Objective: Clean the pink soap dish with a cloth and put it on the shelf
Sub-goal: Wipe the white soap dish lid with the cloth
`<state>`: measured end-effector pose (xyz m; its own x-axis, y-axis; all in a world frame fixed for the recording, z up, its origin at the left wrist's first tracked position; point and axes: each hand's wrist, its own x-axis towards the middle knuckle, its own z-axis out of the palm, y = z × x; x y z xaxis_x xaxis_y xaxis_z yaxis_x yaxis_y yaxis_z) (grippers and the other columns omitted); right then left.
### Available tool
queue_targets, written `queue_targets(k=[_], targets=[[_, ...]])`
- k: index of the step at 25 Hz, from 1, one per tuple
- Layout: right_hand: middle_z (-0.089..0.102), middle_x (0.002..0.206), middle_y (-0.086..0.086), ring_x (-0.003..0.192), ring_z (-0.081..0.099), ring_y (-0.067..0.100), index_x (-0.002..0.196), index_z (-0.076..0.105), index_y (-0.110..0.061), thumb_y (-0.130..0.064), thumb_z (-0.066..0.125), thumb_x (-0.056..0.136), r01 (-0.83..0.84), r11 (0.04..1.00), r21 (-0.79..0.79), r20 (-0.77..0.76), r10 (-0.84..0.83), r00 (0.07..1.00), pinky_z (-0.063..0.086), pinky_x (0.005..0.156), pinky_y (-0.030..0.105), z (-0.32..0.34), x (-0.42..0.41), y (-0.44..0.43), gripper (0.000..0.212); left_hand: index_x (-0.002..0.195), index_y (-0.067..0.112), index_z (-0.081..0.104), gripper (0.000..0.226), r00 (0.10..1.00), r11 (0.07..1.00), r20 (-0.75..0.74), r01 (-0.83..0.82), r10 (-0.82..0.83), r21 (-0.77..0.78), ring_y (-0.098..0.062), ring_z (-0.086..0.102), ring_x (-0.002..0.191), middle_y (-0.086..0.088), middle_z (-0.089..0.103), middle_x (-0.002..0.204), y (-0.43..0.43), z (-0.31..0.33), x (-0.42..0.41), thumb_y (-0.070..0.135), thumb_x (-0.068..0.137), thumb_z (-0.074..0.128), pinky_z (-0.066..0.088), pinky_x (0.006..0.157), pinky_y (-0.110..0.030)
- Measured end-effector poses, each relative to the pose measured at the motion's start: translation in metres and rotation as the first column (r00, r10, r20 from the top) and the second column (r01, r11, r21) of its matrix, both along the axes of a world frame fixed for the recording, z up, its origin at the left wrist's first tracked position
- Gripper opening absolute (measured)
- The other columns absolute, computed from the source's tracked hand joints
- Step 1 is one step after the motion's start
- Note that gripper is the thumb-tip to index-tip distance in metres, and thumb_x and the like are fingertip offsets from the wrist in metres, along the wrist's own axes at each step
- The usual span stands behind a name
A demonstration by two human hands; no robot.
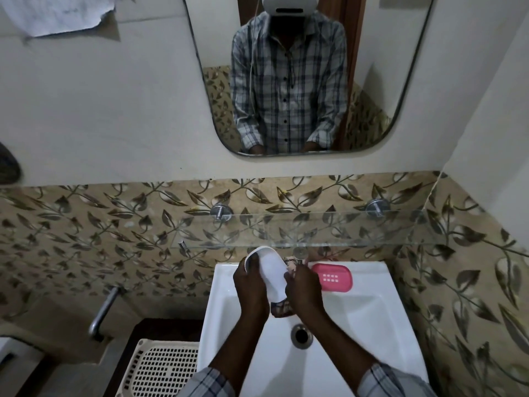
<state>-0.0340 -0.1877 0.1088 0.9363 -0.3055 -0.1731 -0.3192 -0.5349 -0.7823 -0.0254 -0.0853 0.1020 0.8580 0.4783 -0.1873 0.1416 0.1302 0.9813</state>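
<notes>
My left hand [252, 285] grips a white oval soap-dish tray [270, 269], tilted, above the sink. My right hand [303, 290] presses a patterned cloth [282, 308] against the tray's right end; the cloth hangs below both hands, and another bit of it shows above my right hand. The pink soap dish [333, 277] with a white slotted patch lies flat on the sink's back ledge, just right of my right hand and untouched. The glass shelf [357, 230] runs along the wall above the sink and is bare.
The white sink [372, 316] has a metal drain [301, 335] in the basin. A mirror [372, 81] hangs above. A metal tap [104, 310] juts from the left wall. A cream lattice basket [160, 368] stands at lower left.
</notes>
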Motion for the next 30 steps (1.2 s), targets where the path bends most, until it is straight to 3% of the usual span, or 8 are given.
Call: queue_targets(k=[5, 10, 12, 14, 16, 20, 25, 30], targets=[[0.064, 0.118, 0.018, 0.101, 0.061, 0.03, 0.123, 0.054, 0.002, -0.02, 0.065, 0.092, 0.232, 0.93, 0.287, -0.139, -0.199, 0.97, 0.039, 0.076, 0.024, -0.014, -0.015, 0.01, 0.039, 0.113, 0.013, 0.061, 0.033, 0.975, 0.937, -0.201, -0.153, 0.091, -0.314, -0.037, 0.066, 0.104, -0.016, 0.068, 0.113, -0.016, -0.014, -0.007, 0.042, 0.1, 0.053, 0.055, 0.094, -0.053], [0.069, 0.109, 0.022, 0.098, 0.066, 0.034, 0.121, 0.057, 0.004, -0.011, 0.059, 0.095, 0.177, 0.973, 0.145, 0.034, -0.184, 0.982, 0.047, 0.066, 0.019, -0.017, -0.015, 0.005, 0.03, 0.146, 0.01, 0.035, 0.068, 0.94, 0.907, -0.341, -0.125, -0.022, -0.401, -0.038, 0.058, 0.112, -0.021, 0.053, 0.132, -0.017, -0.016, -0.017, 0.033, 0.088, 0.063, 0.054, 0.088, -0.046], [0.063, 0.123, 0.024, 0.109, 0.063, 0.036, 0.135, 0.048, 0.001, -0.009, 0.057, 0.095, 0.032, 0.992, 0.119, 0.076, -0.041, 0.996, 0.055, 0.08, 0.027, -0.018, -0.019, 0.005, 0.042, 0.149, 0.015, 0.034, 0.071, 0.963, 0.791, -0.243, -0.056, -0.119, -0.609, -0.036, 0.059, 0.1, -0.02, 0.059, 0.124, -0.016, -0.009, -0.021, 0.04, 0.087, 0.058, 0.048, 0.072, -0.039], [0.051, 0.142, 0.018, 0.128, 0.052, 0.031, 0.145, 0.036, -0.003, -0.012, 0.057, 0.096, -0.179, 0.983, 0.035, 0.088, 0.176, 0.98, 0.045, 0.105, 0.039, -0.019, -0.03, 0.008, 0.054, 0.148, 0.01, 0.039, 0.065, 0.963, 0.676, -0.183, -0.003, -0.195, -0.737, -0.041, 0.059, 0.118, -0.026, 0.056, 0.137, -0.008, -0.002, -0.017, 0.046, 0.096, 0.05, 0.05, 0.092, -0.043], [0.041, 0.152, 0.008, 0.139, 0.04, 0.021, 0.151, 0.026, -0.005, -0.015, 0.054, 0.098, -0.319, 0.947, -0.023, 0.13, 0.319, 0.939, 0.031, 0.114, 0.026, -0.02, -0.045, 0.007, 0.061, 0.136, 0.0, 0.052, 0.06, 0.95, 0.62, -0.153, 0.052, -0.272, -0.783, -0.042, 0.055, 0.126, -0.028, 0.059, 0.133, -0.001, 0.003, -0.014, 0.047, 0.1, 0.043, 0.041, 0.111, -0.048], [0.006, 0.164, 0.004, 0.151, 0.015, 0.014, 0.15, -0.01, -0.003, -0.005, 0.044, 0.1, -0.544, 0.821, -0.175, 0.2, 0.571, 0.796, 0.017, 0.122, 0.028, -0.024, -0.067, 0.006, 0.074, 0.101, -0.004, 0.068, 0.045, 0.924, 0.66, -0.027, 0.252, -0.381, -0.707, -0.035, 0.065, 0.082, -0.02, 0.07, 0.088, 0.01, -0.014, -0.018, 0.036, 0.098, 0.045, 0.047, 0.101, -0.054], [0.011, 0.163, 0.001, 0.15, 0.013, 0.011, 0.154, 0.012, -0.011, -0.005, 0.041, 0.101, -0.515, 0.851, -0.103, 0.344, 0.516, 0.784, 0.008, 0.118, 0.011, -0.016, -0.048, 0.007, 0.061, 0.133, -0.003, 0.054, 0.055, 0.851, 0.506, 0.066, 0.371, -0.522, -0.779, -0.039, 0.052, 0.118, -0.025, 0.056, 0.125, 0.029, -0.027, -0.009, 0.036, 0.093, 0.047, 0.023, 0.121, -0.053], [0.048, 0.149, 0.004, 0.135, 0.047, 0.023, 0.149, 0.037, -0.02, -0.03, 0.039, 0.104, -0.393, 0.916, 0.079, 0.162, 0.378, 0.912, 0.04, 0.11, 0.039, -0.013, -0.015, 0.018, 0.046, 0.13, 0.007, 0.064, 0.053, 0.871, 0.579, 0.044, 0.362, -0.489, -0.731, -0.031, 0.067, 0.108, -0.017, 0.069, 0.121, 0.026, -0.027, -0.011, 0.04, 0.09, 0.053, 0.054, 0.089, -0.04]])
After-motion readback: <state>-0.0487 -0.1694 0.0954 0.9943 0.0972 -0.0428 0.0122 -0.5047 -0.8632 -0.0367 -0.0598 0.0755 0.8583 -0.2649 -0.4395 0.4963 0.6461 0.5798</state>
